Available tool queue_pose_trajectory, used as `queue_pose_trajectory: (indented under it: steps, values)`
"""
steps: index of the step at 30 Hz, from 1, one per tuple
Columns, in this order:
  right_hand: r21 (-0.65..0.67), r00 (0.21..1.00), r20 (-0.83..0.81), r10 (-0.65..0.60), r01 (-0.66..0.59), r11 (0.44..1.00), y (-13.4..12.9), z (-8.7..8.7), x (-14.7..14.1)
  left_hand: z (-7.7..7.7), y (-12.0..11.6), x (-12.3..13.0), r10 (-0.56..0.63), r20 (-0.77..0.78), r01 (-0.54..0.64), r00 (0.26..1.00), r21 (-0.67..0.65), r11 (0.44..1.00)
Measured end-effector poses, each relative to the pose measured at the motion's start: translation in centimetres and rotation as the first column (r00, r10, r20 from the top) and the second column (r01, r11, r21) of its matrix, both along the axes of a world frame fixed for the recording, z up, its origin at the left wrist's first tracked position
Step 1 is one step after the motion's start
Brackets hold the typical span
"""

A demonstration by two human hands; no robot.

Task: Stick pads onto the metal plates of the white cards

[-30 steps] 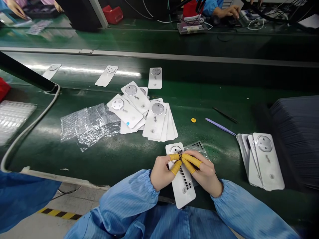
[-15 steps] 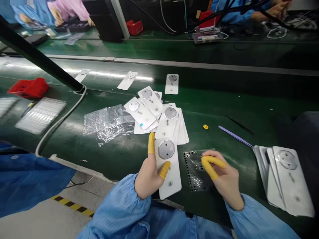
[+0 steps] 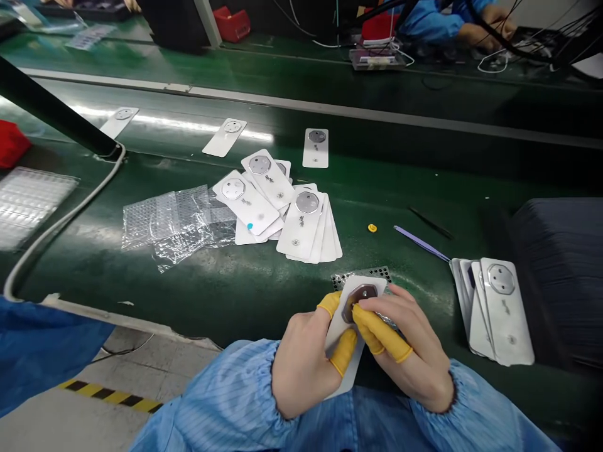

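Observation:
My left hand (image 3: pixel 311 358), with yellow finger cots, grips a white phone back cover (image 3: pixel 351 370) by its edges, tilted above the bench edge. The cover has a dark, shiny octagonal camera plate near its top. My right hand (image 3: pixel 407 342), also in yellow finger cots, has its fingertips pinched together at that camera plate; whatever is between them is too small to make out. Behind the cover lies a clear sheet with black dots (image 3: pixel 379 272), mostly hidden by the cover and my right hand.
More white covers lie in a pile (image 3: pixel 301 229), beside clear bubble bags (image 3: pixel 176 220). At right are a cover stack (image 3: pixel 506 314), purple tweezers (image 3: pixel 421 243), dark tweezers (image 3: pixel 431 223) and a yellow finger cot (image 3: pixel 372 228). A black post (image 3: pixel 56 107) stands left.
My left hand has lifted the cover off the bench and brought it right, over the dotted sheet. My right hand has moved from the sheet to the cover's camera plate. The view has shifted.

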State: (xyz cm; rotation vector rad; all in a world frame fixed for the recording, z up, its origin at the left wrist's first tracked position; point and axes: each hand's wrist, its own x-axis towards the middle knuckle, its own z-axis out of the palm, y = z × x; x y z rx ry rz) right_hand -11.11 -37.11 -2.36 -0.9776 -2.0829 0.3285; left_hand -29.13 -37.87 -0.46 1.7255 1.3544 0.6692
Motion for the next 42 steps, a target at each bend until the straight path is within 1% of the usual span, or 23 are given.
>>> queue_pose_trajectory:
  steps: [2,4,7,10,12,14,16,18,19,20,22,23,24,25,26,28,31,33,35,36,38,40,42]
  values:
    - [-0.064,1.000,0.013,0.000,0.000,0.998,-0.1,0.1,0.2,-0.3,-0.3,0.1,-0.006,-0.006,0.007,1.000,0.030,1.000]
    - [-0.093,0.999,0.046,0.001,0.003,0.996,-0.1,0.2,0.3,-0.4,-0.4,0.2,-0.017,0.001,0.017,1.000,0.039,0.999]
    - [-0.027,0.986,0.163,0.037,-0.033,0.999,-0.1,0.2,0.3,-0.2,-0.1,0.2,0.010,0.003,-0.010,1.000,0.037,0.999]
    - [0.001,0.944,0.322,0.075,-0.079,0.997,-0.3,0.2,0.1,0.0,0.2,0.0,0.037,0.030,-0.036,0.999,-0.031,0.999]
    - [-0.038,0.932,0.351,0.097,-0.089,0.995,-0.4,0.1,-0.1,-0.1,0.3,-0.1,0.032,0.046,-0.028,0.998,-0.081,0.996]
    - [-0.108,0.946,0.292,0.142,-0.115,0.987,-0.4,-0.3,-0.1,-0.5,0.3,0.0,0.026,0.061,-0.017,0.998,-0.130,0.991]
    - [-0.189,0.968,0.167,0.187,-0.155,0.970,-0.3,-0.9,0.0,-1.0,0.3,0.3,0.032,0.130,-0.004,0.991,-0.211,0.977]
    - [-0.234,0.984,0.018,0.179,-0.170,0.957,-0.2,-1.6,0.3,-1.4,0.4,0.6,0.065,0.289,0.030,0.955,-0.313,0.949]
    - [-0.238,0.988,-0.037,0.152,-0.156,0.959,-0.2,-2.0,0.4,-1.5,0.5,0.9,0.096,0.393,0.057,0.914,-0.361,0.931]
    - [-0.237,0.992,-0.074,0.105,-0.119,0.964,-0.2,-2.3,0.5,-1.5,0.7,1.1,0.134,0.496,0.092,0.858,-0.405,0.910]
    - [-0.265,0.988,-0.146,-0.052,0.011,0.964,-0.3,-2.6,0.6,-1.4,0.9,1.5,0.214,0.651,0.155,0.728,-0.462,0.873]
    - [-0.317,0.970,-0.201,-0.137,0.067,0.946,-0.4,-2.7,0.6,-1.4,1.1,1.7,0.246,0.695,0.173,0.676,-0.475,0.863]
    - [-0.394,0.938,-0.276,-0.209,0.088,0.915,-0.5,-2.7,0.6,-1.3,1.2,1.8,0.268,0.717,0.177,0.643,-0.480,0.859]
    - [-0.478,0.898,-0.356,-0.258,0.062,0.876,-0.6,-2.6,0.7,-1.3,1.3,1.9,0.279,0.722,0.165,0.633,-0.478,0.863]
    - [-0.548,0.860,-0.424,-0.283,0.006,0.837,-0.7,-2.5,0.7,-1.3,1.4,1.9,0.280,0.713,0.143,0.643,-0.470,0.871]
    - [-0.608,0.805,-0.515,-0.293,-0.102,0.788,-0.8,-2.4,0.7,-1.4,1.6,1.9,0.253,0.654,0.083,0.712,-0.437,0.896]
    - [-0.609,0.734,-0.595,-0.329,-0.144,0.780,-1.1,-2.3,0.7,-1.6,2.0,2.1,0.151,0.521,0.033,0.840,-0.328,0.944]
    - [-0.607,0.699,-0.631,-0.338,-0.173,0.775,-1.5,-2.2,0.4,-1.7,2.2,2.7,0.120,0.493,0.030,0.862,-0.286,0.958]
    - [-0.606,0.702,-0.627,-0.338,-0.166,0.778,-1.7,-2.0,0.3,-1.7,2.3,3.6,0.132,0.512,0.035,0.849,-0.304,0.952]
    - [-0.604,0.711,-0.612,-0.347,-0.136,0.785,-1.8,-1.8,0.5,-1.6,2.3,4.0,0.126,0.514,0.059,0.849,-0.328,0.943]
    - [-0.595,0.723,-0.559,-0.405,-0.010,0.804,-1.8,-1.3,1.9,-1.1,2.5,4.6,0.051,0.457,0.116,0.888,-0.331,0.936]
    - [-0.581,0.707,-0.505,-0.494,0.144,0.801,-1.6,-0.8,5.1,0.0,3.5,4.5,-0.105,0.332,0.186,0.938,-0.222,0.957]
    - [-0.562,0.685,-0.436,-0.584,0.299,0.771,-1.1,-0.4,10.0,1.4,5.8,3.9,-0.236,0.177,0.247,0.956,-0.043,0.968]
